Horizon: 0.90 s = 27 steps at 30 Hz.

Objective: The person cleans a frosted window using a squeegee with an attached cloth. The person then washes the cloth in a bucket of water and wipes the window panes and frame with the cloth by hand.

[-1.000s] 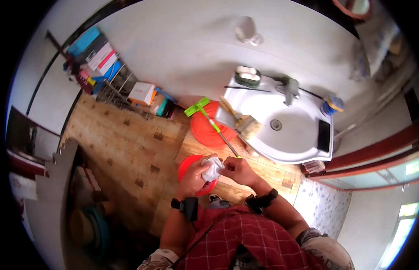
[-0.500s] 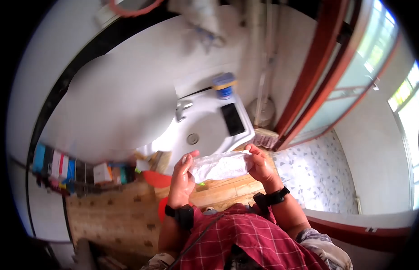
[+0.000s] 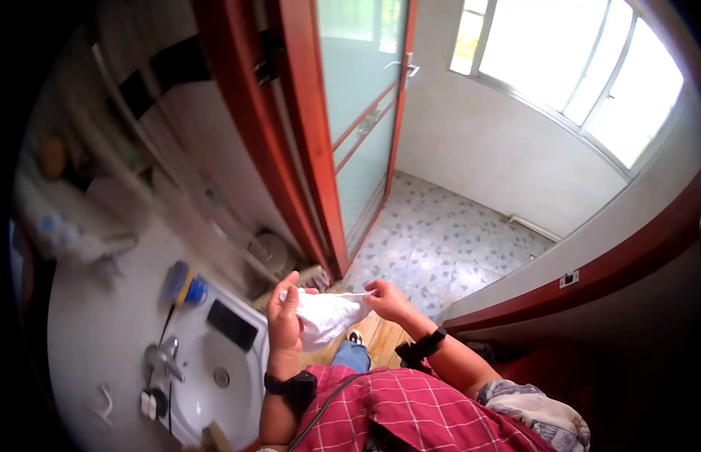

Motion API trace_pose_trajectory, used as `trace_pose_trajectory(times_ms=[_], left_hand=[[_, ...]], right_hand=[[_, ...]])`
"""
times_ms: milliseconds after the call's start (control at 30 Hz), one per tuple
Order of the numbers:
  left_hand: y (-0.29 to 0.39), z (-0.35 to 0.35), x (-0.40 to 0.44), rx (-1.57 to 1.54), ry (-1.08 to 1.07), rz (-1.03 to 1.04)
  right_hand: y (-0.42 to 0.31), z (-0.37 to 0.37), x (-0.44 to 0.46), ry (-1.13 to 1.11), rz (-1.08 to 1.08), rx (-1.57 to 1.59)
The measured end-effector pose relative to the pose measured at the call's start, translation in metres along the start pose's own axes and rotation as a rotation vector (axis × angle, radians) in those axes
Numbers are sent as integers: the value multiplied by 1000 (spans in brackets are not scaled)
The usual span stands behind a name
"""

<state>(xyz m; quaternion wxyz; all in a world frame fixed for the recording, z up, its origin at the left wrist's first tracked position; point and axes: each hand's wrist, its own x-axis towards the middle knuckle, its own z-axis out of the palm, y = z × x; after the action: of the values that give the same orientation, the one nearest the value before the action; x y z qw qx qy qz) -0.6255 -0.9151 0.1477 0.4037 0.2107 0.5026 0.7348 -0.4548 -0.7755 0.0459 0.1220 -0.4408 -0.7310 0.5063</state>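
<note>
A crumpled white cloth [image 3: 326, 316] is stretched between my two hands, in front of the red checked apron [image 3: 433, 399]. My left hand [image 3: 285, 315] grips its left end, with the thumb pointing up and some fingers behind the fabric. At the other end, the fingertips of my right hand [image 3: 390, 301] pinch a corner. The white washbasin [image 3: 207, 407] lies to the left of my left hand, with a metal faucet [image 3: 166, 358] at its back. A dark phone [image 3: 232, 325] rests on the basin's edge.
A blue container with a yellow band [image 3: 186, 285] stands on the basin's far corner. Ahead is an open red-framed glass door [image 3: 362, 139], with a bucket [image 3: 272, 252] and a broom beside it. Speckled tiles [image 3: 433, 233] run beyond the doorway towards a bright window [image 3: 554, 60].
The view has swung right, from the basin towards the doorway. My hands have come closer together, and the cloth is now bunched and hanging rather than spread flat.
</note>
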Motion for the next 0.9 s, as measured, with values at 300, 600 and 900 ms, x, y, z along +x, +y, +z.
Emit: trace_pose_trajectory(times_ms=[300,600,900], left_hand=[[-47,85,136,214,-284,118],[-81,217,204,751,-1060,257],[-91,367,283,964,-1272,606]], right_hand=[[-26,-70,69,-5,46,291],[26,-152,116,90,43,999],[71,-272,215,295,-459,506]])
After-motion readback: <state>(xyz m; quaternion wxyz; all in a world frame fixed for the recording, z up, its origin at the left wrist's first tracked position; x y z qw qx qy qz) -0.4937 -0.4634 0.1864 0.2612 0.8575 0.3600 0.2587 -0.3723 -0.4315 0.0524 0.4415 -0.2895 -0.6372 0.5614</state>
